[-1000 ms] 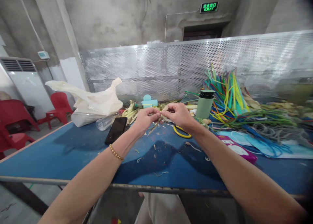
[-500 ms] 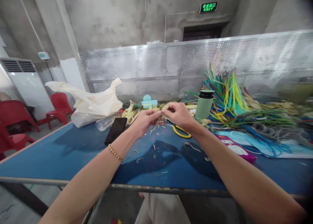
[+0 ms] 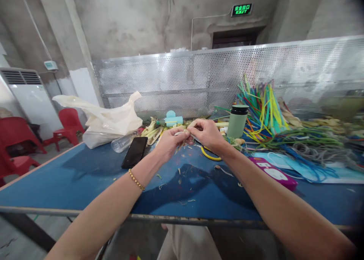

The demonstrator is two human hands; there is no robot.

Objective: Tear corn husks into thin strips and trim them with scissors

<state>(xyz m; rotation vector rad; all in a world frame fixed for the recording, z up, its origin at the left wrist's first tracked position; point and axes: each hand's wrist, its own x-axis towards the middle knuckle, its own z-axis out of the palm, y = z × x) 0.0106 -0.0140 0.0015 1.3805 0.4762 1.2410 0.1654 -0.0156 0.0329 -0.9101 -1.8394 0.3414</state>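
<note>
Above the blue table (image 3: 108,191), my left hand (image 3: 172,140) and my right hand (image 3: 206,133) meet at the fingertips. Both are closed in a pinch around a small pale strip (image 3: 182,133), perhaps dried husk; most of it is hidden by the fingers. A gold beaded bracelet (image 3: 135,179) circles my left wrist. Yellow-handled scissors (image 3: 209,154) lie beneath my right hand, partly covered by it. Dried husks (image 3: 152,131) lie behind and left of my left hand. Small pale scraps (image 3: 162,186) are scattered on the table in front of the hands.
To the left are a black phone (image 3: 134,152), a clear plastic bottle (image 3: 121,143) and a white plastic bag (image 3: 110,119). On the right stand a green tumbler (image 3: 237,122) and colourful strips (image 3: 265,108), with a purple box (image 3: 274,173) nearer. A perforated metal panel (image 3: 170,78) rises behind.
My left fingers have shifted slightly and show more of the pale strip between them. My right hand stays nearly in place, still pinching.
</note>
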